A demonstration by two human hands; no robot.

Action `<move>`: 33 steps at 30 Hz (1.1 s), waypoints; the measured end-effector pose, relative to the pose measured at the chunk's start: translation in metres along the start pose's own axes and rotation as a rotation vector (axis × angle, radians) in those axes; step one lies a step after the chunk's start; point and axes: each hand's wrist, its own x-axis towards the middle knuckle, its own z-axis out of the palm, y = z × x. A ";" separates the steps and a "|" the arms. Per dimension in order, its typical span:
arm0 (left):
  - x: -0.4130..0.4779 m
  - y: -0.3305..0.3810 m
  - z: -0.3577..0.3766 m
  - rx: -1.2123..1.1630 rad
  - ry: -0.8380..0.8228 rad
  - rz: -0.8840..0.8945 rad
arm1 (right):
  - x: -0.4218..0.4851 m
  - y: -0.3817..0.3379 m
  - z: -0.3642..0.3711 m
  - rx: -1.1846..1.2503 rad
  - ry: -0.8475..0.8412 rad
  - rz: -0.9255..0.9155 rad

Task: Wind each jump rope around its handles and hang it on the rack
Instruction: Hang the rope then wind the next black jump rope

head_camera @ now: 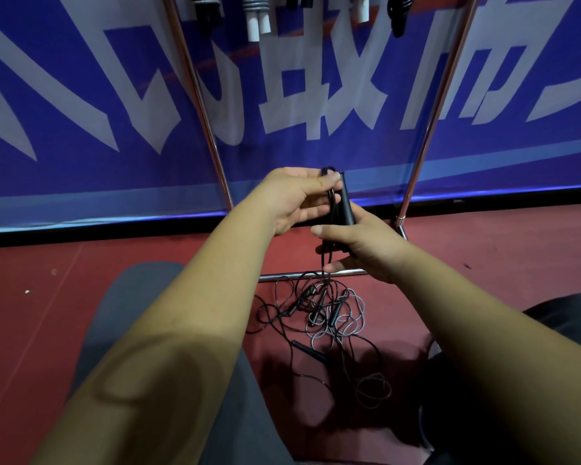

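I see the black jump rope handles held upright between both hands, just in front of the rack's base bar. My right hand is wrapped around their lower end. My left hand pinches the upper end, thumb pressing a loop of cord against them. I cannot tell whether 1 or 2 handles sit in that grip.

I judge the handles light, rigid and smooth, so the best hold is low on the shafts, leaving the upper length free for winding. The cord looks thin, limp and springy. It will likely slip off unless a thumb pins each turn.

The cord's tail drops into the tangle of loose ropes on the red floor near my knees, and may snag there. Wound ropes hang at the far top edge. The 2 chrome uprights frame an open gap, with the blue banner close behind, so lifting straight up looks clear.
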 end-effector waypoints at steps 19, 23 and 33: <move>0.000 -0.002 0.009 0.119 0.147 0.054 | 0.003 -0.001 -0.004 -0.040 0.035 0.047; 0.000 -0.003 0.008 0.110 0.133 0.055 | 0.004 -0.001 -0.004 -0.042 0.060 0.047; 0.002 -0.006 0.010 0.150 0.151 0.090 | 0.006 0.002 0.000 -0.140 0.101 0.004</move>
